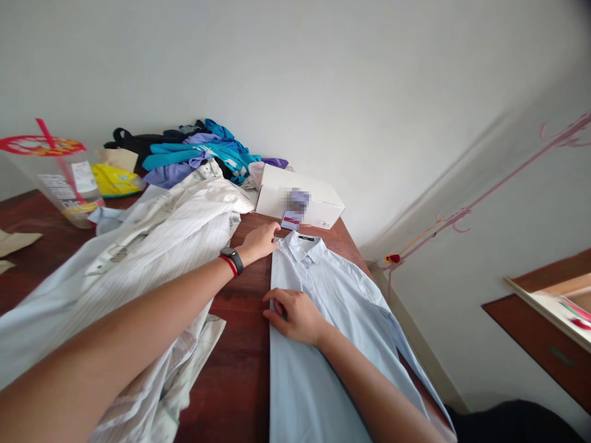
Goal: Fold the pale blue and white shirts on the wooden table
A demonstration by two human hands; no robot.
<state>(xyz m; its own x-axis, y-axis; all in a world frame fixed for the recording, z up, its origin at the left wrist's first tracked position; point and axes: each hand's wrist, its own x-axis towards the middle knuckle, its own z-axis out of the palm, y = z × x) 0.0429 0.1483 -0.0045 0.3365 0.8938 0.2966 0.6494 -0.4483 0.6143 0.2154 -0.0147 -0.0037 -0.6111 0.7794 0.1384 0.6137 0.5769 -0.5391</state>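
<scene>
A light blue collared shirt (318,301) lies front up on the dark red-brown wooden table (240,307), its collar toward the wall and a long sleeve running down its right side. At the shirt's left shoulder, just beside the collar, my left hand (261,242) is closed with its fingertips on the cloth edge. Lower down, my right hand (298,315) rests on the shirt's left edge, fingers loosely bent and a gap between thumb and index finger. A dark band and a red cord circle my left wrist.
Striped and printed white garments (161,246) cover the table's left. Behind them sit a heap of blue and purple clothes (203,154), a yellow packet (115,180) and a plastic cup (69,184) with straw. A white box (318,197) stands past the collar; a pink rack (498,178) leans right.
</scene>
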